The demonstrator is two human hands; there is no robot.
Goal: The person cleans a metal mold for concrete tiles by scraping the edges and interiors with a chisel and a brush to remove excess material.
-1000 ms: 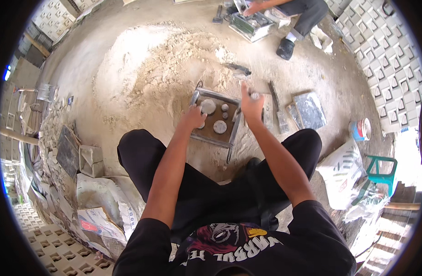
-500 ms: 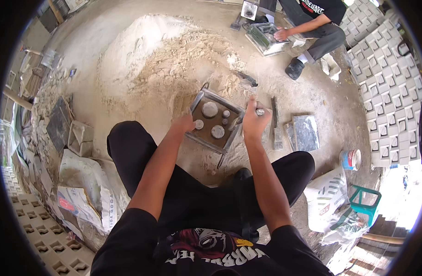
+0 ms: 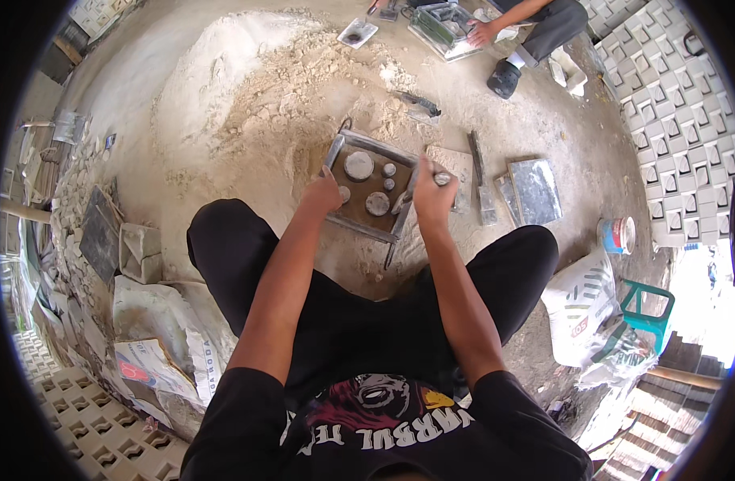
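On the ground between my knees lies a square metal moulding frame (image 3: 366, 232) packed with brown sand. Several round pale discs sit in the sand, among them a large disc (image 3: 359, 165) and a medium disc (image 3: 378, 204). My left hand (image 3: 323, 195) is closed on the frame's left side, partly covering another disc. At the right side, my right hand (image 3: 433, 196) is closed around a small trowel-like tool (image 3: 400, 201). The rounded handle end sticks out of the fist, and the blade reaches over the frame's right inner edge.
A pile of pale sand (image 3: 263, 96) spreads beyond the frame. Dark flat plates (image 3: 534, 191) and a long bar (image 3: 476, 160) lie to the right. A co-worker's hand (image 3: 484, 33) touches another frame (image 3: 444, 32) at the far side. A tub (image 3: 616, 235) and white sack (image 3: 580, 301) stand right.
My view has shifted, so the co-worker and the far frame sit higher. The right hand with its tool has moved slightly toward the frame's inside; the left hand stays on the frame's left side.
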